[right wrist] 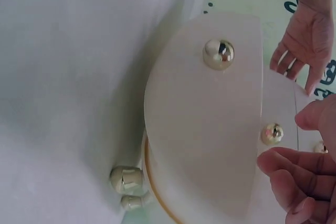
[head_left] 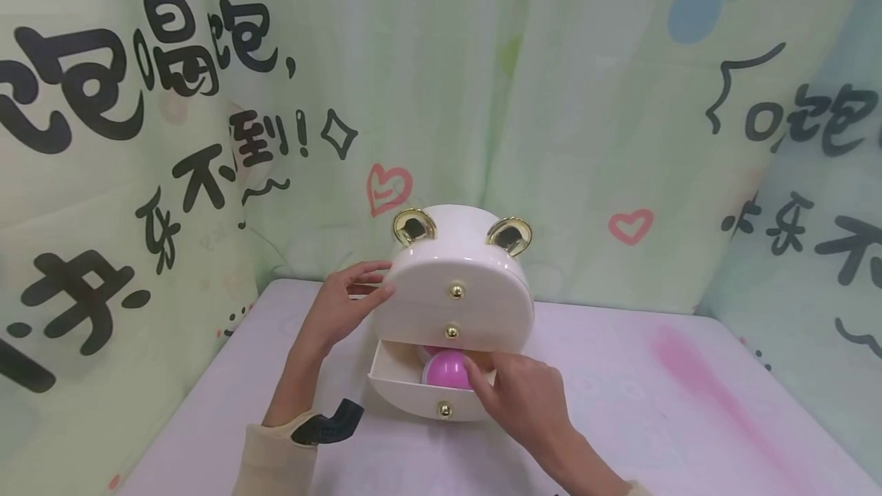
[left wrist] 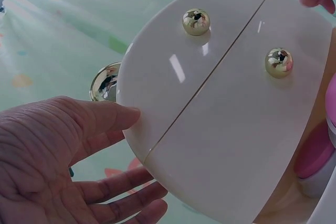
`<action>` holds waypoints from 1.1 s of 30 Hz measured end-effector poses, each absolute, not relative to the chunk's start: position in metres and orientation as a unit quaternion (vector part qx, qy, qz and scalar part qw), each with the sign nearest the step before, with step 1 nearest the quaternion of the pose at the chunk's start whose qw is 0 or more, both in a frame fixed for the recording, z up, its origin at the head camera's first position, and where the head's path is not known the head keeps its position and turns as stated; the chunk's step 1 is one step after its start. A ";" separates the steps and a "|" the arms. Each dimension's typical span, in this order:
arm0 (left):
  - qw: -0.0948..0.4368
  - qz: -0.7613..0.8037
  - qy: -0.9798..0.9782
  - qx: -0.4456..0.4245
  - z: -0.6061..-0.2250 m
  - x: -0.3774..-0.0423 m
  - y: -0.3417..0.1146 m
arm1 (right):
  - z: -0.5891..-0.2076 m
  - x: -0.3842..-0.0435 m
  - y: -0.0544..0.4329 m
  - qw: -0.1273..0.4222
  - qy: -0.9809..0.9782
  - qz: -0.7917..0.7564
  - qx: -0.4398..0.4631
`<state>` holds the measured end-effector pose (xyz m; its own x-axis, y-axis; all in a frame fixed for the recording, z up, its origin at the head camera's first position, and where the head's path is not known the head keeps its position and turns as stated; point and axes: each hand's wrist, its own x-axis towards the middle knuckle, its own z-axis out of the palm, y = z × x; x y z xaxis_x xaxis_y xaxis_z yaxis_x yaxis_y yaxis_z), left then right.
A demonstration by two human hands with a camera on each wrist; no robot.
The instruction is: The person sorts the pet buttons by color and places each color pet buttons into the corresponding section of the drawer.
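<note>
A white rounded drawer box [head_left: 420, 308] with gold round ears stands on the table, its bottom drawer [head_left: 406, 393] pulled out. Inside the drawer lies a glossy pink-and-white ball [head_left: 448, 371], and part of a second pink-and-white piece [left wrist: 315, 153] shows beside it. My left hand [head_left: 344, 305] is at the box's left side, thumb on the front edge and fairly straight fingers behind. Over the drawer's right side is my right hand [head_left: 530, 396], its thumb overlapping the ball's edge in the head view. The right wrist view shows a gap between thumb and loosely bent fingers.
A pale cloth covers the table [head_left: 620, 404], with a pink streak on the right. Printed curtains [head_left: 572, 136] with black lettering and hearts hang behind and on both sides. Gold knobs [head_left: 456, 292] stick out from the drawer fronts. A dark band [head_left: 327, 429] circles the left wrist.
</note>
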<state>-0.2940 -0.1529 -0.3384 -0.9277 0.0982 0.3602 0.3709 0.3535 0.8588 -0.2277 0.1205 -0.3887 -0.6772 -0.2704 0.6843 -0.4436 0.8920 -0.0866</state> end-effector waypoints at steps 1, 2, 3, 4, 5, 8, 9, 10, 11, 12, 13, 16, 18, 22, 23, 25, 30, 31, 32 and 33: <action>0.123 -0.551 -0.813 -0.144 -0.338 -0.294 -0.153 | -0.390 -0.226 0.120 0.359 -0.902 0.122 0.204; 0.123 -0.551 -0.813 -0.143 -0.338 -0.294 -0.153 | -0.390 -0.224 0.120 0.369 -0.897 0.120 0.213; 0.123 -0.551 -0.813 -0.143 -0.338 -0.294 -0.153 | -0.391 -0.222 0.119 0.381 -0.890 0.117 0.221; 0.123 -0.551 -0.813 -0.143 -0.338 -0.294 -0.153 | -0.392 -0.220 0.119 0.384 -0.888 0.115 0.227; 0.123 -0.551 -0.813 -0.143 -0.338 -0.293 -0.153 | -0.394 -0.218 0.118 0.383 -0.887 0.112 0.231; 0.123 -0.551 -0.813 -0.144 -0.339 -0.293 -0.152 | -0.397 -0.211 0.116 0.369 -0.892 0.117 0.234; 0.123 -0.552 -0.812 -0.144 -0.339 -0.293 -0.152 | -0.399 -0.208 0.115 0.366 -0.892 0.120 0.235; 0.122 -0.552 -0.812 -0.144 -0.339 -0.293 -0.152 | -0.400 -0.207 0.114 0.364 -0.893 0.121 0.236; 0.122 -0.553 -0.812 -0.144 -0.339 -0.293 -0.152 | -0.402 -0.205 0.114 0.368 -0.891 0.122 0.238; 0.123 -0.552 -0.812 -0.144 -0.339 -0.294 -0.152 | -0.404 -0.204 0.113 0.374 -0.887 0.124 0.242; 0.123 -0.552 -0.812 -0.144 -0.339 -0.294 -0.152 | -0.406 -0.203 0.112 0.381 -0.882 0.122 0.247; 0.124 -0.550 -0.813 -0.146 -0.339 -0.294 -0.152 | -0.413 -0.202 0.110 0.376 -0.881 0.128 0.255; 0.126 -0.549 -0.813 -0.146 -0.339 -0.294 -0.152 | -0.417 -0.201 0.109 0.350 -0.891 0.136 0.255; 0.126 -0.551 -0.812 -0.147 -0.340 -0.294 -0.152 | -0.423 -0.202 0.106 0.281 -0.917 0.146 0.243; 0.126 -0.551 -0.812 -0.147 -0.340 -0.294 -0.152 | -0.424 -0.202 0.105 0.271 -0.921 0.145 0.241; 0.127 -0.552 -0.811 -0.148 -0.341 -0.294 -0.152 | -0.427 -0.204 0.104 0.256 -0.926 0.145 0.237; 0.129 -0.550 -0.811 -0.151 -0.340 -0.294 -0.152 | -0.431 -0.209 0.100 0.235 -0.932 0.148 0.233; 0.129 -0.549 -0.812 -0.151 -0.340 -0.294 -0.152 | -0.430 -0.210 0.100 0.230 -0.933 0.150 0.233; 0.128 -0.548 -0.813 -0.150 -0.339 -0.294 -0.152 | -0.430 -0.211 0.099 0.227 -0.933 0.152 0.234; 0.128 -0.548 -0.813 -0.149 -0.339 -0.294 -0.152 | -0.430 -0.212 0.098 0.223 -0.934 0.154 0.235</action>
